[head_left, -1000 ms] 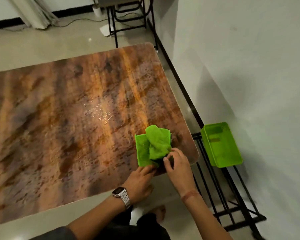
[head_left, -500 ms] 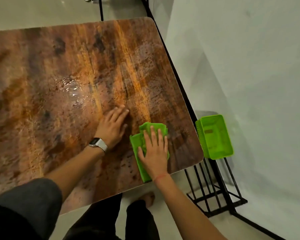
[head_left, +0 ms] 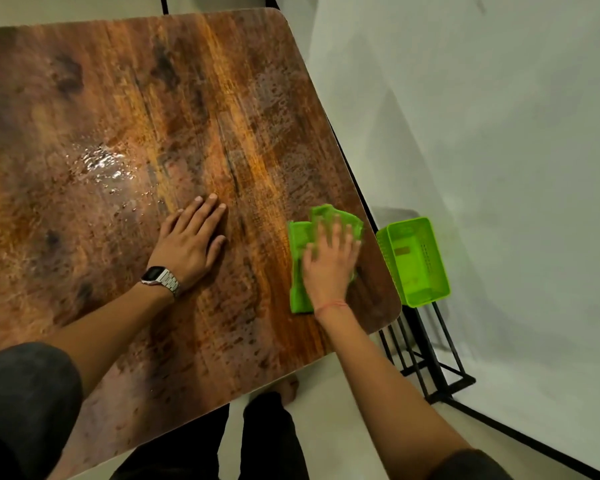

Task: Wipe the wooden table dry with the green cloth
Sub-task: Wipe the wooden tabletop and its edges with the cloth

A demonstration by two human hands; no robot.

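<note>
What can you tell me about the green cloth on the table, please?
The green cloth is bright lime, soft and towel-like, loosely folded with a bunched far end. It lies flat on the wooden table near the table's right edge. The right hand, blurred, lies palm-down with spread fingers on top of it. The left hand rests on the bare wood, apart from the cloth.

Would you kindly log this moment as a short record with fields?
table: wooden table, wet
water: puddle left of centre, beyond the left hand
cloth: green cloth flat near the right edge
right hand: right hand pressed flat on the cloth, blurred
left hand: left hand flat on bare wood
off table: green basket on a black rack
</note>
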